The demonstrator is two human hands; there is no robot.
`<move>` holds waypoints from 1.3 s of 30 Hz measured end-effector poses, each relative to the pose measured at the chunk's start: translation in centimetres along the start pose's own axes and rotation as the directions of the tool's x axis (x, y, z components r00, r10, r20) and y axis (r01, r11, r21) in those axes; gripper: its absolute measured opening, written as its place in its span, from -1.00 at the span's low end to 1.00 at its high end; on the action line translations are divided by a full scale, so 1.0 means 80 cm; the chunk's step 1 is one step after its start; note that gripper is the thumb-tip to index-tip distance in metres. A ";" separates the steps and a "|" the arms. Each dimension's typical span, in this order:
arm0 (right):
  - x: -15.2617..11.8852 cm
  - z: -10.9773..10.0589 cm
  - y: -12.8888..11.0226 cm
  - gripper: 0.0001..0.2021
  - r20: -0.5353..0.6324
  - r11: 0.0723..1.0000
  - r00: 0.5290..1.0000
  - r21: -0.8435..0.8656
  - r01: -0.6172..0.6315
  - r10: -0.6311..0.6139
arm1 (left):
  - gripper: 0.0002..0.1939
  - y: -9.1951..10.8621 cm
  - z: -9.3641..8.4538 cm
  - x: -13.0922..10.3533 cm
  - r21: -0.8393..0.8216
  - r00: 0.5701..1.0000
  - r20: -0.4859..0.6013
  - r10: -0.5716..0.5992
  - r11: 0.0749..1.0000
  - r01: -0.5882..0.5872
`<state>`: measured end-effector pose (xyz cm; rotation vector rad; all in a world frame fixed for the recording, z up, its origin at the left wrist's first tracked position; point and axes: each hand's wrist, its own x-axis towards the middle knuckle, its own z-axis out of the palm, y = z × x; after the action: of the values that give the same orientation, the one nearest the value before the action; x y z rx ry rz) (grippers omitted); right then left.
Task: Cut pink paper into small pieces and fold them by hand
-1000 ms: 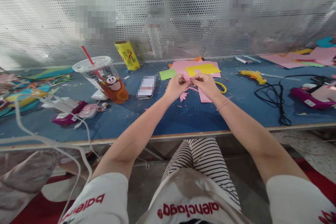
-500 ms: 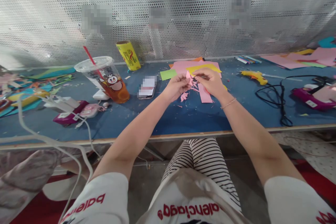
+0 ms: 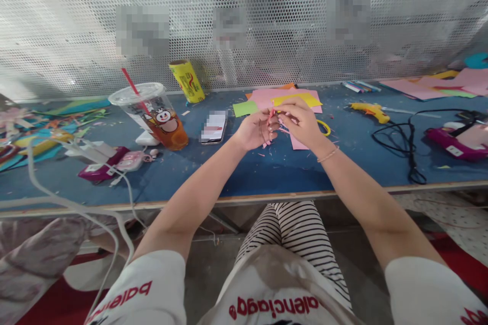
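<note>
Over the blue table, my left hand (image 3: 256,129) has its fingers curled around a small folded pink paper piece (image 3: 271,116). My right hand (image 3: 301,121) is close beside it, its fingers bent and together near the same piece; whether it grips the paper is hard to tell. Beneath and behind the hands lie pink sheets (image 3: 267,97), a yellow sheet (image 3: 292,99) and a green sheet (image 3: 244,108). Pink scraps are scattered below my fingers. A yellow ring-shaped handle (image 3: 327,128) shows just right of my right hand.
A tilted drink cup (image 3: 168,122) with a red straw, a phone (image 3: 214,127) and a yellow tube (image 3: 186,81) stand left. Right are a yellow glue gun (image 3: 369,110), black cable (image 3: 409,147) and purple power strip (image 3: 457,143). White cables cross the left edge.
My right hand has shifted slightly left, with more of the yellow handle now uncovered. The fingers of my left hand have turned, and the pink piece shows less and looks darker.
</note>
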<state>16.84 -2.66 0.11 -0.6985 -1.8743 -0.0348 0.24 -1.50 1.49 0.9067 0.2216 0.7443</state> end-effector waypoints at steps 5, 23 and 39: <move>0.000 -0.002 -0.001 -0.76 -0.001 0.995 0.996 -0.045 0.087 -0.087 | -0.87 0.000 0.000 0.000 -0.014 1.000 -0.008 -0.005 1.000 0.005; -0.004 -0.005 -0.002 -0.73 0.055 0.993 0.991 -0.006 0.119 -0.118 | -0.86 -0.001 0.006 0.000 -0.122 0.998 -0.062 -0.001 0.993 -0.007; -0.004 0.000 -0.005 -0.77 0.003 0.998 1.000 0.055 0.014 -0.014 | -0.86 -0.002 0.008 0.000 -0.069 0.993 -0.107 0.052 0.996 -0.059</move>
<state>16.72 -3.16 -0.01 -0.6485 -1.8767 0.0086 0.62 -1.96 1.77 0.8091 0.2614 0.8474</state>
